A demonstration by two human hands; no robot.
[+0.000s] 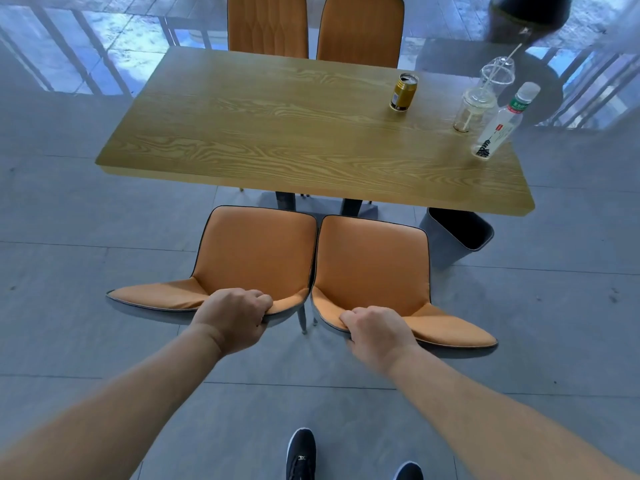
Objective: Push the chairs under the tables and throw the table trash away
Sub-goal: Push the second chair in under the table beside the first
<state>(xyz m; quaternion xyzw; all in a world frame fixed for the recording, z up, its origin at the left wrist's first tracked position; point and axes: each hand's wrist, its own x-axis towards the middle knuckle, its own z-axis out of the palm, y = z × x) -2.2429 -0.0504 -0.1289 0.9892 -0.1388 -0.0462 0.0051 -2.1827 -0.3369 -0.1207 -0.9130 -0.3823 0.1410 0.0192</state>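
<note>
While hands grip chairs (256, 247), bin (460, 233) looks empty.

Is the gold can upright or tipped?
Upright. The can stands on its base on the table, opened top facing up, apart from the cups and bottle to its right.

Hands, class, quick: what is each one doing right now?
Left hand: fingers closed over the left chair backrest top.
Right hand: fingers closed over the right chair backrest top.
</note>
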